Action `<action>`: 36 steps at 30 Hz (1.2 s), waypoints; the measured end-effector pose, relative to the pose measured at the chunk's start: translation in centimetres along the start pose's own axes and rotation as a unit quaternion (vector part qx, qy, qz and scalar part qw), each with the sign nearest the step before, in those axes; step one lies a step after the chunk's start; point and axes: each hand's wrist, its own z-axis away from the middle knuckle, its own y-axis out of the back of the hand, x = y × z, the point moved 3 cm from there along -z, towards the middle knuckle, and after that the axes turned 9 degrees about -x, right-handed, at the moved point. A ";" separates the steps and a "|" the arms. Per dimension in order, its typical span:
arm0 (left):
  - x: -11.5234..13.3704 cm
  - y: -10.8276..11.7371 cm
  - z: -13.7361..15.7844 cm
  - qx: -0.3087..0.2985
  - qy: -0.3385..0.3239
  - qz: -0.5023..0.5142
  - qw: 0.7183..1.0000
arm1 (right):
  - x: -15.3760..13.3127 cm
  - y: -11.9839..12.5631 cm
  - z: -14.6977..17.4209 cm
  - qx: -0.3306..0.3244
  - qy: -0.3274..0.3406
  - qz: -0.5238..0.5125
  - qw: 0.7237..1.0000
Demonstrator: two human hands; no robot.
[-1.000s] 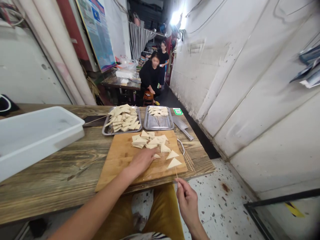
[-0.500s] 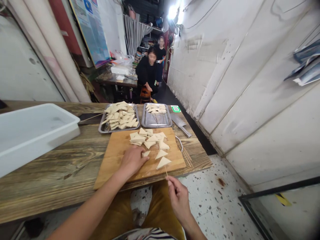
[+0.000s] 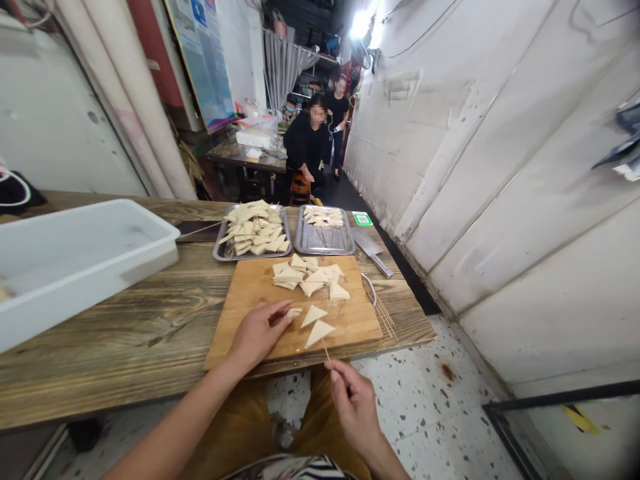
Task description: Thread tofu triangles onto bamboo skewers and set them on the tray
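My right hand (image 3: 354,400) is closed in a pinch on a thin bamboo skewer (image 3: 327,351). A pale tofu triangle (image 3: 319,332) is at the skewer's upper end, and a second triangle (image 3: 314,315) lies just beyond it; whether the skewer reaches that one I cannot tell. Over the wooden cutting board (image 3: 240,293), my left hand (image 3: 257,335) has thumb and fingers closed about a small tofu piece (image 3: 294,312), seen nearly edge-on. Several more tofu triangles (image 3: 310,275) are heaped at the board's far side.
Behind the board stand a metal tray piled with skewered triangles (image 3: 255,230) and another metal tray (image 3: 325,248) with a few skewers. A cleaver (image 3: 373,252) and loose skewers (image 3: 384,310) lie at right. A white plastic tub (image 3: 150,257) stands left. People (image 3: 307,137) are farther back.
The skewer and its triangle have shifted left, nearer my left hand. The piece at my left fingers now shows its narrow edge. The camera view has turned slightly left.
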 end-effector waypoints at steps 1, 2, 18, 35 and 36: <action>0.1 0.2 -0.1 -0.001 -0.004 0.009 1.000 | -0.1 -0.1 0.0 -0.005 0.001 -0.002 1.000; 0.1 0.3 -0.3 0.000 0.003 0.040 0.999 | -0.2 -0.1 0.0 -0.007 0.003 -0.004 1.000; -0.4 2.6 -1.0 0.016 0.200 0.560 0.804 | -1.4 -1.4 0.0 -0.103 0.042 0.029 0.993; 2.5 2.0 -2.3 0.066 -0.087 -0.323 0.940 | 1.1 1.7 0.3 -0.020 -0.036 -0.001 0.999; 3.1 0.9 -2.5 0.036 -0.119 -0.325 0.938 | 1.3 2.1 0.3 -0.008 -0.042 -0.005 0.999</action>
